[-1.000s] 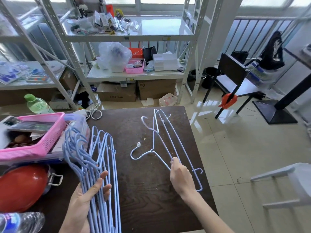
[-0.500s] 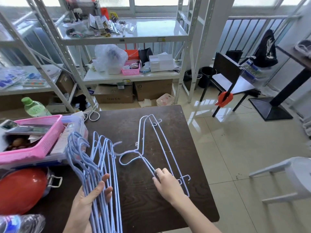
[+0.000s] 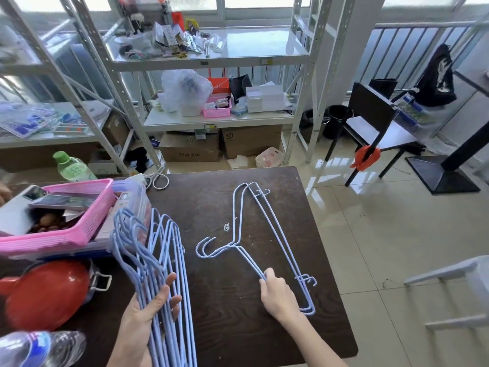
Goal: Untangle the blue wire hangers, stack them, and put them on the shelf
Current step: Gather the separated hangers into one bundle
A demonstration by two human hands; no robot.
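A stack of several blue wire hangers stands nearly on edge at the table's left, hooks pointing away, with my left hand cupped around its lower part. Two more blue hangers lie flat and aligned in the middle of the dark wooden table, hooks to the left. My right hand pinches their near wire arm at the table's front right. The white metal shelf stands beyond the table.
A pink basket on a clear box, a red pot lid, a green bottle and a plastic bottle crowd the table's left. Cardboard boxes sit under the shelf. A black chair and white stool stand on the right.
My right hand slid the two loose hangers leftward over the table and brought them into line, hooks now together. The left hand kept holding the stack.
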